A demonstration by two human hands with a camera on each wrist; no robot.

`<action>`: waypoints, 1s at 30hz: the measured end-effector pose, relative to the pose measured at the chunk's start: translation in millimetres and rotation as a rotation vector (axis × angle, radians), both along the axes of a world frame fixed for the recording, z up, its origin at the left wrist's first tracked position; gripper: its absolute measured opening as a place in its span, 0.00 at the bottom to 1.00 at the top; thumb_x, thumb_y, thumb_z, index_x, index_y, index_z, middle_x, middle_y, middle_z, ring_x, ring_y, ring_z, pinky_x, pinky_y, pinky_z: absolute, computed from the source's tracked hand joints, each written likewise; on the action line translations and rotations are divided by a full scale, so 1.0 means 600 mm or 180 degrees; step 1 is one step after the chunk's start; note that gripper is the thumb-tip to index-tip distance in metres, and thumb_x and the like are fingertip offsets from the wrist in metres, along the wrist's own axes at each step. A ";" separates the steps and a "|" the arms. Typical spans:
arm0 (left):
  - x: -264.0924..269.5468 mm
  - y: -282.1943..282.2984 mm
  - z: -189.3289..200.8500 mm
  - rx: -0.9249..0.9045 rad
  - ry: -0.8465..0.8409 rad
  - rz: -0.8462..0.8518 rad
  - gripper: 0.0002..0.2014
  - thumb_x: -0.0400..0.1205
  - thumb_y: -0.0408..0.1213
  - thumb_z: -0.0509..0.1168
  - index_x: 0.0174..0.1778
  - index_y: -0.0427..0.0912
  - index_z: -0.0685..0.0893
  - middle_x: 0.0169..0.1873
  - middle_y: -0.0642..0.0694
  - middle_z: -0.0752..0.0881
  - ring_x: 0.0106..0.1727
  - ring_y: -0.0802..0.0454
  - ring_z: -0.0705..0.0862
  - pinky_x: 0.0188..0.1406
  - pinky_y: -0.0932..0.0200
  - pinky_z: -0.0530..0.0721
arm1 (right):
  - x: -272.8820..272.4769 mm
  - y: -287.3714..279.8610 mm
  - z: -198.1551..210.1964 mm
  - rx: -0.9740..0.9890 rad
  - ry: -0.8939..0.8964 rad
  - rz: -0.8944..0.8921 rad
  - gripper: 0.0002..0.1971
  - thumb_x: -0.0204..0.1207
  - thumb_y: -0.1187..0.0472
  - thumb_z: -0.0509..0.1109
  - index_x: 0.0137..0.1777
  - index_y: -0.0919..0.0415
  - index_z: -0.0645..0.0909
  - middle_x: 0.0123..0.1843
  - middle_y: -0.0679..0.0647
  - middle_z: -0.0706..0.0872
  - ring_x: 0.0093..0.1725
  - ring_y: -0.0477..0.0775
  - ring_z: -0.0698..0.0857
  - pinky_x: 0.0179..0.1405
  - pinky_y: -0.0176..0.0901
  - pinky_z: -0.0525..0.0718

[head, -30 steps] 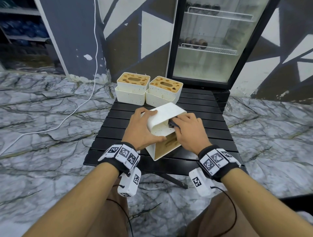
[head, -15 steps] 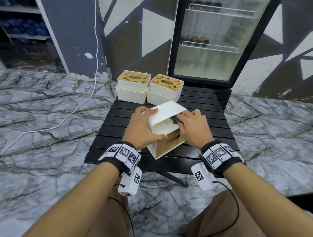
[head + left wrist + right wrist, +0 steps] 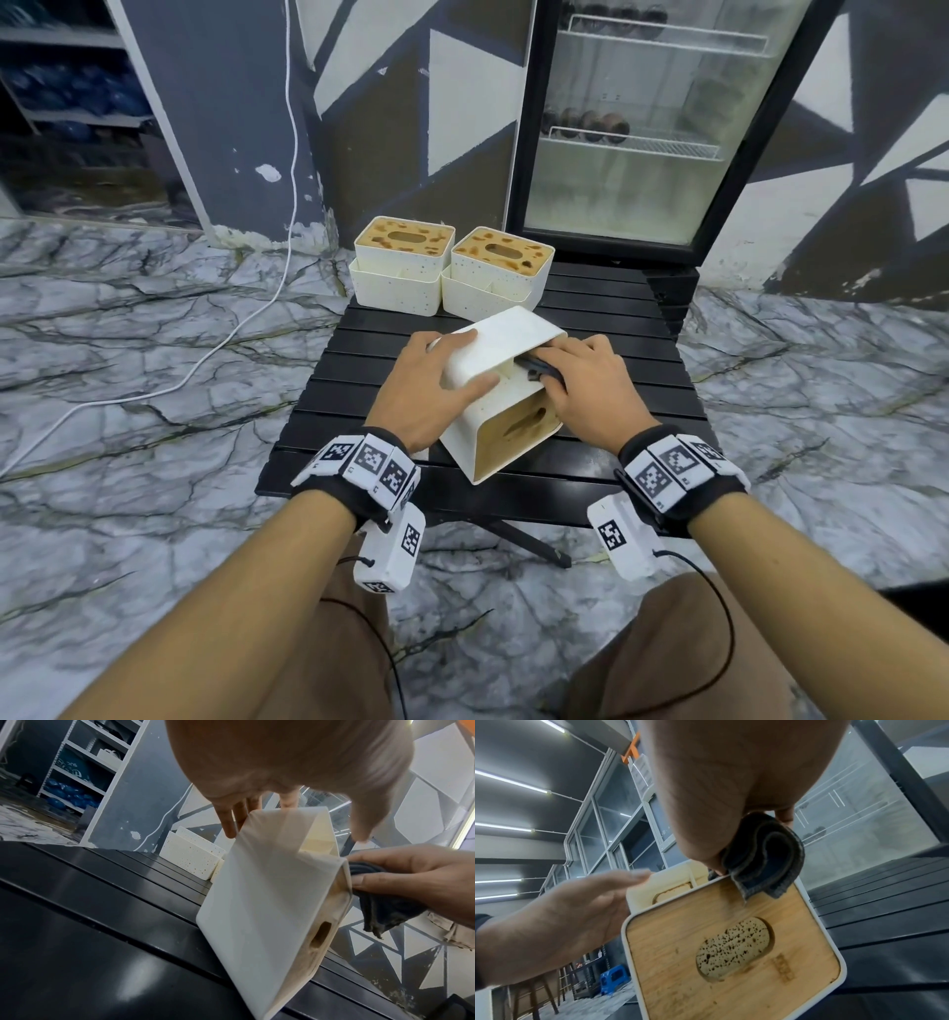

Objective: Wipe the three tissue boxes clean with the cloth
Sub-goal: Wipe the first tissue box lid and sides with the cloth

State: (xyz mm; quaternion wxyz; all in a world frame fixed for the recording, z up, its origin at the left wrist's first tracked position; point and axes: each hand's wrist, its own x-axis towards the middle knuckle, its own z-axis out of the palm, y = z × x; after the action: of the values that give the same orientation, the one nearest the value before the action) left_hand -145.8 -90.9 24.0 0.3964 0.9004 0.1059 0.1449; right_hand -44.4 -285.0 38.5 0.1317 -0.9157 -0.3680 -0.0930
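Note:
A white tissue box (image 3: 506, 336) lies tipped on its side on the black slatted table (image 3: 359, 360), its wooden lid (image 3: 706, 953) turned toward me. My left hand (image 3: 436, 380) grips it from the left, with the fingers over the top face and the thumb on the near face. My right hand (image 3: 590, 385) holds a folded dark cloth (image 3: 765, 858) against the box's right side, at the lid's edge. Two more tissue boxes (image 3: 403, 252) (image 3: 500, 259) with stained wooden lids stand side by side at the table's far edge.
A glass-door fridge (image 3: 642, 128) stands right behind the table. A white cable (image 3: 246, 329) trails over the marble floor on the left. Shelving (image 3: 61, 92) fills the far left. The table is small, with its front edge just before my wrists.
My right hand with the cloth has slid a little to the right and away along the box, and more of the wooden lid shows. The left hand keeps its hold.

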 end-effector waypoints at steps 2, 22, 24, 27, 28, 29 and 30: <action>0.000 0.003 0.001 -0.0142 -0.0066 0.0029 0.28 0.83 0.59 0.65 0.79 0.56 0.75 0.69 0.50 0.73 0.72 0.51 0.72 0.68 0.56 0.70 | 0.001 0.001 -0.002 0.0147 0.0103 -0.0050 0.18 0.81 0.58 0.59 0.70 0.49 0.76 0.69 0.45 0.78 0.62 0.56 0.69 0.60 0.51 0.72; 0.001 0.009 0.005 -0.0252 -0.0091 0.0060 0.24 0.82 0.56 0.67 0.76 0.58 0.79 0.64 0.50 0.77 0.66 0.53 0.74 0.67 0.54 0.73 | -0.080 -0.015 -0.036 0.0658 -0.0481 0.0511 0.15 0.69 0.71 0.73 0.57 0.64 0.84 0.56 0.58 0.85 0.53 0.64 0.79 0.53 0.53 0.84; 0.002 0.010 0.005 -0.0238 -0.0091 0.0037 0.24 0.82 0.56 0.68 0.75 0.59 0.79 0.63 0.51 0.78 0.65 0.53 0.74 0.65 0.56 0.73 | -0.082 -0.021 -0.035 0.0739 -0.0530 0.0645 0.16 0.67 0.72 0.73 0.56 0.64 0.84 0.56 0.58 0.85 0.53 0.64 0.79 0.54 0.54 0.84; 0.002 0.011 0.004 -0.0290 -0.0160 0.0026 0.24 0.82 0.55 0.68 0.75 0.58 0.80 0.60 0.51 0.78 0.63 0.54 0.76 0.63 0.57 0.73 | -0.103 -0.015 -0.037 0.0589 -0.0657 0.1001 0.18 0.66 0.71 0.74 0.58 0.63 0.85 0.58 0.56 0.86 0.52 0.62 0.81 0.57 0.49 0.82; 0.001 0.011 0.004 -0.0299 -0.0162 0.0014 0.23 0.82 0.55 0.68 0.74 0.58 0.81 0.60 0.51 0.78 0.62 0.54 0.76 0.63 0.57 0.73 | -0.106 -0.009 -0.038 0.0581 -0.0669 0.0993 0.18 0.67 0.71 0.74 0.58 0.63 0.85 0.58 0.56 0.86 0.52 0.61 0.80 0.57 0.47 0.81; 0.001 0.011 0.004 -0.0292 -0.0151 0.0004 0.23 0.82 0.55 0.68 0.74 0.58 0.80 0.60 0.51 0.78 0.62 0.54 0.76 0.64 0.57 0.73 | -0.103 -0.002 -0.036 0.0613 -0.0625 0.0905 0.17 0.68 0.70 0.73 0.58 0.62 0.85 0.58 0.55 0.86 0.51 0.61 0.80 0.56 0.48 0.81; 0.001 0.012 0.004 -0.0272 -0.0136 -0.0002 0.23 0.82 0.55 0.68 0.75 0.59 0.80 0.60 0.51 0.78 0.62 0.54 0.76 0.64 0.57 0.73 | -0.097 0.006 -0.032 0.0675 -0.0546 0.0760 0.17 0.69 0.70 0.73 0.59 0.62 0.85 0.58 0.55 0.86 0.51 0.61 0.80 0.55 0.50 0.82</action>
State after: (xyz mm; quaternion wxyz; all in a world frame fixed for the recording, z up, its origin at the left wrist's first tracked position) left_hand -145.2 -83.6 26.6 0.4367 0.8794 0.1032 0.1594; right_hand -102.8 -281.2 19.3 0.2057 -0.8352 -0.4721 -0.1928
